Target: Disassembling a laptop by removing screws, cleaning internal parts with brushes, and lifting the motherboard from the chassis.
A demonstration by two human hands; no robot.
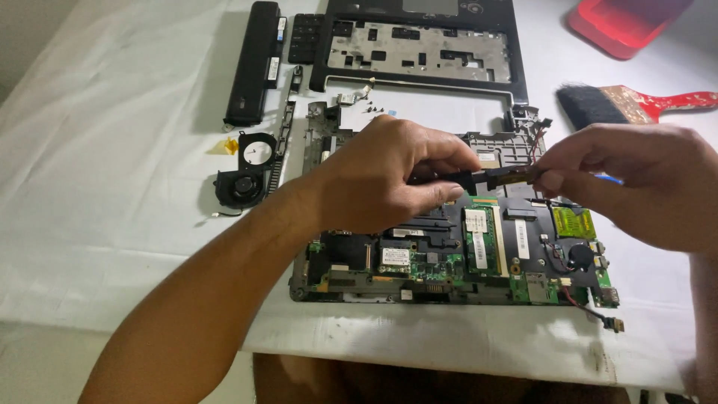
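Centrally, both hands met above an opened laptop base that lay on a white-covered table. The left hand was curled into a loose fist, thumb and fingertips pinched on the dark end of a narrow black part. The right hand was likewise closed, its thumb and forefinger gripping the opposite, brownish end of the same part. The part was held roughly level between the two hands, just above the exposed green circuit board; whether it touched the board could not be told from this view.

On the board, a memory module sat upright near the middle, and a small round black component lay toward the right edge, with red and black wires beside it. A loose connector on a short cable hung off the base's near right corner.

Behind the base, the black upper casing frame lay flat with a few small screws just in front of it. To the left lay a long black battery pack and, nearer, a round cooling fan. At the far right lay a paintbrush with a red handle and, beyond it, a red tray.
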